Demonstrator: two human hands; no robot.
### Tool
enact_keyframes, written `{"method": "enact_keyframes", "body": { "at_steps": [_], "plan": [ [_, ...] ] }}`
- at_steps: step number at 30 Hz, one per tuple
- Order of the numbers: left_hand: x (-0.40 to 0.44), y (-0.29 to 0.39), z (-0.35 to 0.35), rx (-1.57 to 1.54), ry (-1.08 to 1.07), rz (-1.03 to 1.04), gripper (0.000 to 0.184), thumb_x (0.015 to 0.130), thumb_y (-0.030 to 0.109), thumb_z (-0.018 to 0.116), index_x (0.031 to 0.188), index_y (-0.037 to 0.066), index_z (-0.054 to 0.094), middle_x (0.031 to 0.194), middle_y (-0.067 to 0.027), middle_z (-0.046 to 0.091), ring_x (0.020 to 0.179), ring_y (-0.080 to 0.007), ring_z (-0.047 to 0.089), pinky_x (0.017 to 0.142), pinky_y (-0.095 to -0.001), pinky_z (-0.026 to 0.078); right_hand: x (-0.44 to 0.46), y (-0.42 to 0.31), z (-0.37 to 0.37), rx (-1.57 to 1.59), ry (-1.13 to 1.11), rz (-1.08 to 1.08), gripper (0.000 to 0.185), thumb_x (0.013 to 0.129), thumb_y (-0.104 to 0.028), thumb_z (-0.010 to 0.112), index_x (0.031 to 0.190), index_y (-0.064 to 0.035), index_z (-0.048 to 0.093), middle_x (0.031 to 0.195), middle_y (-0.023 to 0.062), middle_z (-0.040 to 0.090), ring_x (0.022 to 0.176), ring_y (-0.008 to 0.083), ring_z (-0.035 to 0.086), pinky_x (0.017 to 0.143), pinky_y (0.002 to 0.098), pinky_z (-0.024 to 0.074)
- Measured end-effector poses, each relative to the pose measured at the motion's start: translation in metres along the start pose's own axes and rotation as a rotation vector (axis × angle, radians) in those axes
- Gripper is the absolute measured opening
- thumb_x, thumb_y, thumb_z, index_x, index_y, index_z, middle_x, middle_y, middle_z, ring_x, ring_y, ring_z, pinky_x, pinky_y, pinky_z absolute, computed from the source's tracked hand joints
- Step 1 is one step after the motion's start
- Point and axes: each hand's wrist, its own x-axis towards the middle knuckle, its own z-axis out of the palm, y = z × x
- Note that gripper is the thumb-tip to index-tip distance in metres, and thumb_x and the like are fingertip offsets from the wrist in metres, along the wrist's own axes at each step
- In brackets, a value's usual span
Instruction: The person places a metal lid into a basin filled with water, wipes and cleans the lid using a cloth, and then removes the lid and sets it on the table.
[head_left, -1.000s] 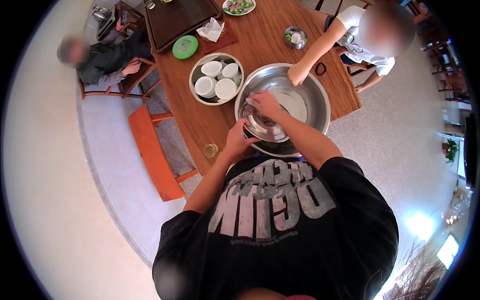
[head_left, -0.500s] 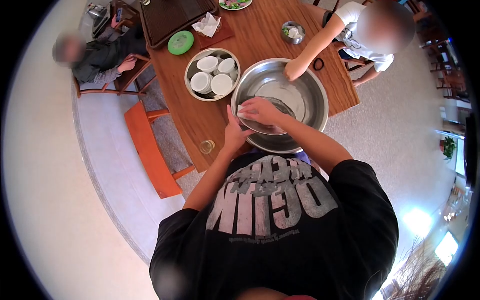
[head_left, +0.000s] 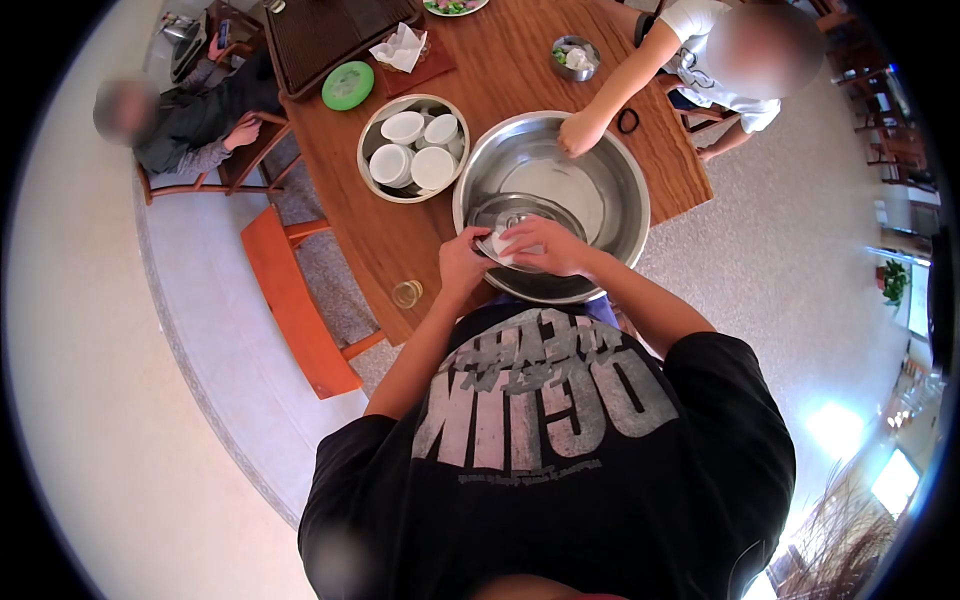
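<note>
My left hand (head_left: pixel 464 264) is closed on the near-left rim of a see-through pot lid (head_left: pixel 545 205) with a small knob, tilted over a big steel basin (head_left: pixel 642 215). In my right hand (head_left: pixel 552 246) is a wad of white tissue or cloth (head_left: pixel 501 246), pressed against the lid near my left fingers. Part of the lid is hidden behind my right hand. Across the basin, another person's hand (head_left: pixel 577 134) rests at its far rim.
Left of the basin stands a steel bowl (head_left: pixel 366 180) of white cups and bowls. A glass (head_left: pixel 407 293) sits near the table's left edge. Farther off are a green disc (head_left: pixel 348 86), a small metal bowl (head_left: pixel 574 74) and a dark tray (head_left: pixel 310 50). A seated person (head_left: pixel 190 130) is at left.
My hands have tilted the lid, so its knob now shows. My right hand has slid slightly right and down with the white wad. The other person's hand stays at the rim.
</note>
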Motion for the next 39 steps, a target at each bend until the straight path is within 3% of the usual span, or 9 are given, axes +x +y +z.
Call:
{"method": "enact_keyframes", "body": {
  "at_steps": [6,9,13,20,23,26,30,36,39],
  "plan": [
    [-0.002,0.014,-0.003,-0.011,0.0,-0.049,0.052,0.059,0.016,0.091,0.105,0.002,0.072,0.09,-0.009,0.075,0.081,-0.0166,0.071,0.079,-0.0274,0.054,-0.04,0.002,-0.015,0.054,0.006,0.086,0.021,0.082,-0.013,0.073,0.102,-0.0173,0.078,0.121,0.0089,0.065,0.114,0.0292,0.057,0.1,0.041,0.043],
    [-0.001,0.011,-0.004,0.022,0.016,0.012,0.052,0.055,0.02,0.092,0.1,0.004,0.072,0.089,-0.0113,0.074,0.08,-0.0217,0.072,0.077,-0.029,0.055,-0.061,0.014,-0.019,0.022,0.019,0.168,0.022,0.081,-0.014,0.073,0.102,-0.0181,0.078,0.122,0.0092,0.065,0.114,0.0298,0.056,0.101,0.0415,0.0423],
    [0.0,0.01,-0.005,0.006,0.029,0.074,0.051,0.056,0.021,0.092,0.1,0.005,0.072,0.088,-0.0112,0.074,0.08,-0.0223,0.072,0.076,-0.0296,0.055,-0.085,0.049,-0.016,-0.092,0.072,0.344,0.023,0.081,-0.016,0.075,0.104,-0.0193,0.078,0.122,0.0096,0.064,0.116,0.0292,0.055,0.102,0.0399,0.0422],
    [0.001,0.009,-0.007,-0.008,0.01,0.115,0.049,0.058,0.02,0.091,0.1,0.005,0.071,0.088,-0.0116,0.074,0.079,-0.0227,0.072,0.075,-0.0296,0.054,-0.069,0.079,-0.004,-0.404,0.229,0.482,0.018,0.084,-0.021,0.07,0.099,-0.016,0.078,0.11,0.0129,0.068,0.101,0.0371,0.061,0.092,0.0434,0.0488],
    [0.001,0.004,-0.008,-0.017,-0.009,0.139,0.049,0.059,0.02,0.091,0.101,0.004,0.071,0.088,-0.012,0.074,0.079,-0.0222,0.072,0.075,-0.0294,0.054,-0.049,0.095,0.003,-0.425,0.297,0.438,0.016,0.085,-0.024,0.066,0.092,-0.0152,0.077,0.104,0.0145,0.07,0.093,0.0386,0.063,0.086,0.0451,0.0507],
    [0.002,0.005,-0.009,-0.037,-0.014,0.172,0.051,0.06,0.019,0.091,0.103,0.003,0.071,0.089,-0.0125,0.074,0.081,-0.0219,0.072,0.076,-0.0296,0.054,-0.027,0.106,0.014,-0.408,0.391,0.429,0.017,0.085,-0.024,0.066,0.093,-0.0148,0.077,0.105,0.0143,0.069,0.094,0.0378,0.063,0.086,0.0453,0.0503],
    [0.003,0.01,-0.014,-0.015,-0.034,0.146,0.05,0.061,0.013,0.091,0.105,0.001,0.071,0.094,-0.0095,0.075,0.087,-0.0158,0.071,0.081,-0.0277,0.054,-0.002,0.097,0.017,-0.299,0.408,0.388,0.019,0.087,-0.02,0.066,0.1,-0.0105,0.076,0.104,0.0148,0.069,0.095,0.0361,0.064,0.086,0.0424,0.0518],
    [0.007,0.037,-0.024,-0.028,-0.033,0.034,0.042,0.059,0.006,0.09,0.096,0.0,0.072,0.082,-0.0098,0.074,0.076,-0.0115,0.068,0.07,-0.0255,0.053,0.005,0.088,0.013,0.128,0.233,0.478,0.024,0.092,-0.021,0.065,0.11,-0.0066,0.073,0.106,0.0128,0.072,0.098,0.0243,0.068,0.088,0.0348,0.0513],
    [0.009,0.06,-0.043,-0.015,-0.027,0.073,0.039,0.058,0.012,0.093,0.084,-0.003,0.069,0.074,-0.0114,0.072,0.066,-0.0121,0.067,0.062,-0.0251,0.052,-0.007,0.081,-0.001,0.276,0.153,0.515,0.026,0.095,-0.021,0.064,0.113,-0.0044,0.071,0.105,0.0104,0.072,0.099,0.0196,0.067,0.089,0.0326,0.0509]
  ]
}}
